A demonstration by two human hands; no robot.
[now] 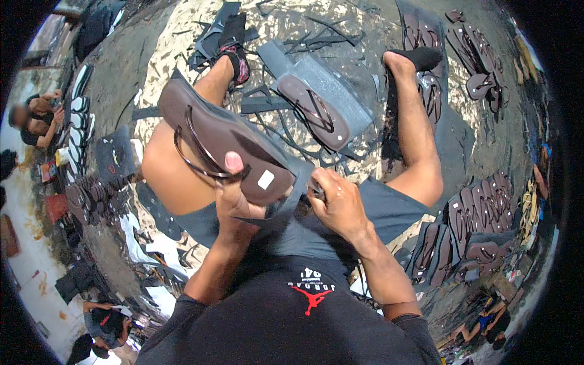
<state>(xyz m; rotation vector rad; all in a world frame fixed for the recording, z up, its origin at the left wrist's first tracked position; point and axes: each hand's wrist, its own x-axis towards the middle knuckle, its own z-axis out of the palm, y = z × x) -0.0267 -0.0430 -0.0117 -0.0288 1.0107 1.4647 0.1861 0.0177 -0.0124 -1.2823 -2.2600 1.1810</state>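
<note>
From the head camera we saw our left hand [234,204] gripping a brown flip-flop [225,146] by its heel end, thumb pressed flat on the sole just beside a small white sticker [266,179], with the toe end pointing away from us over our left knee. The sandal sat on a grey rubber sheet [292,182] that stuck out past its edge on the side toward our right hand [340,204]. That hand was closed around something small at the sheet's edge; it looked like a knife handle, though the blade was hidden, so we could not be sure. We judged the step to be trimming the grey sheet around the sole, and the next move would call for a steady pull along the outline. Beyond the right hand lay another brown flip-flop [313,112] on its own grey sheet.
</note>
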